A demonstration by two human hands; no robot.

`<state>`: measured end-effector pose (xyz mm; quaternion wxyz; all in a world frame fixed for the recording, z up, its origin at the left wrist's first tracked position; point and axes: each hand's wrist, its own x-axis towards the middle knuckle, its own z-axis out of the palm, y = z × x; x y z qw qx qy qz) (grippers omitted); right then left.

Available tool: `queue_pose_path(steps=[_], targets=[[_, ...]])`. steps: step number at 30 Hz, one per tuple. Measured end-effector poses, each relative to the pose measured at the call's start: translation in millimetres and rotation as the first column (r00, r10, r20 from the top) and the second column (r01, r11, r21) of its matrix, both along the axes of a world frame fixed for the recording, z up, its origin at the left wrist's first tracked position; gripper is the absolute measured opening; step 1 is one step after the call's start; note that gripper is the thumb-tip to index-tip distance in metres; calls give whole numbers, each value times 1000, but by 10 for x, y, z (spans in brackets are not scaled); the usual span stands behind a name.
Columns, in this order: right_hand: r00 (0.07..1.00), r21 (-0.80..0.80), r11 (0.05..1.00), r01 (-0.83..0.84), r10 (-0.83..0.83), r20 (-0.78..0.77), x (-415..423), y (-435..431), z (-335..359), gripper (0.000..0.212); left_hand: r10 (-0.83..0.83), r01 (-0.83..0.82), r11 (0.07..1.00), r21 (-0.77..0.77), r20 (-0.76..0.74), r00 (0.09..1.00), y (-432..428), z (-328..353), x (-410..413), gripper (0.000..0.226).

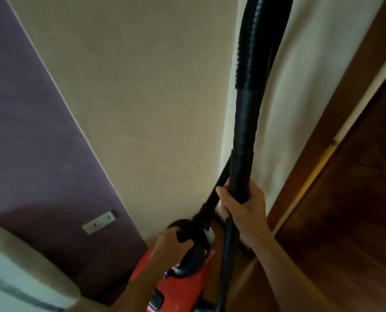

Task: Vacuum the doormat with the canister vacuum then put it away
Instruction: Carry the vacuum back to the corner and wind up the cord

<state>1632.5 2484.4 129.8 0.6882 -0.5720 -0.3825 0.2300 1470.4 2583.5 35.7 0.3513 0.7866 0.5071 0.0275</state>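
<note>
A red canister vacuum (183, 289) with a black top handle sits low at the bottom centre, close to the corner of a cream wall. My left hand (169, 244) grips its black carry handle. My right hand (243, 206) is wrapped round the black rigid wand (241, 140), which rises steeply and joins the ribbed black hose (257, 37) running out of the top of the view. A thinner black tube (228, 255) drops below my right hand. The doormat is not in view.
A cream wall (153, 97) fills the middle, with a purple wall (30, 136) and a white socket plate (98, 222) to the left. A dark wooden door (345, 210) stands on the right. A pale cushioned seat edge (18, 273) sits bottom left.
</note>
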Motion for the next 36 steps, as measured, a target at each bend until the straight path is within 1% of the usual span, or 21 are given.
queue_pose_path(steps=[2, 5, 7, 9, 11, 14, 17, 20, 25, 29, 31, 33, 36], targets=[[999, 3, 999, 37, -37, 22, -58, -175, 188, 19, -48, 47, 999, 27, 3, 999, -150, 334, 20, 28], [991, -13, 996, 87, -85, 100, -133, -388, 373, 20, -90, 89, 995, 37, 20, 996, -333, 642, 26, 23], [987, -2, 995, 99, -97, 129, -165, -510, 467, 19, -96, 94, 995, 33, 59, 994, -406, 791, 8, 21], [983, 15, 994, 107, -108, 151, -201, -622, 576, 19, -108, 104, 994, 45, 119, 987, -438, 866, -9, 8], [978, 29, 992, 122, -126, 167, -237, -706, 662, 19, -134, 124, 990, 72, 149, 980, -459, 922, -5, 19], [967, 37, 987, 158, -162, 197, -309, -790, 734, 18, -200, 186, 978, 94, 168, 965, -488, 996, 35, 10], [942, 51, 972, 229, -235, 241, -374, -853, 774, 16, -264, 250, 963, 100, 167, 950, -493, 1040, 93, 16], [906, 65, 946, 316, -322, 276, -438, -923, 791, 17, -335, 320, 941, 110, 174, 926, -472, 1060, 107, 14], [833, 84, 877, 473, -476, 281, -574, -1103, 762, 21, -482, 455, 874, 169, 194, 854, -476, 1040, 148, 17], [762, 130, 799, 588, -600, 243, -725, -1386, 704, 20, -624, 602, 782, 164, 225, 749, -651, 1002, 243, 17], [707, 136, 741, 657, -669, 229, -802, -1595, 669, 20, -669, 662, 738, 129, 261, 696, -792, 991, 285, 13], [636, 151, 673, 724, -736, 231, -894, -1849, 624, 22, -715, 714, 688, 126, 282, 639, -987, 990, 341, 12], [496, 144, 534, 833, -837, 231, -1072, -2309, 557, 36, -792, 802, 587, 108, 283, 541, -1367, 994, 434, 13]])
